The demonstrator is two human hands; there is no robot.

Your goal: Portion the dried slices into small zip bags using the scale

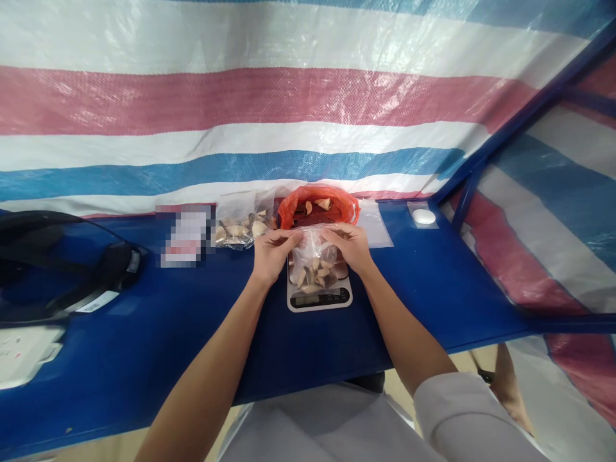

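A clear plastic bag (315, 269) with several pale, dark-edged pieces inside is pinched along its top edge by both hands. My left hand (274, 252) grips the left end of that edge between thumb and fingers. At the right end, my right hand (350, 246) pinches it the same way. Below the bag is a white kitchen scale (320, 305) with a dark display strip; I cannot tell whether the bag rests on it. Just behind the hands stands an open red plastic bag (294, 204) with more pieces in it.
Left of the red bag lie filled clear bags (239, 226); flat empty bags (380, 224) lie right. A white round object (423, 217) sits at the back right. A black headset-like object (115, 269) and a white power strip (26, 353) occupy the blue table's (192, 346) left.
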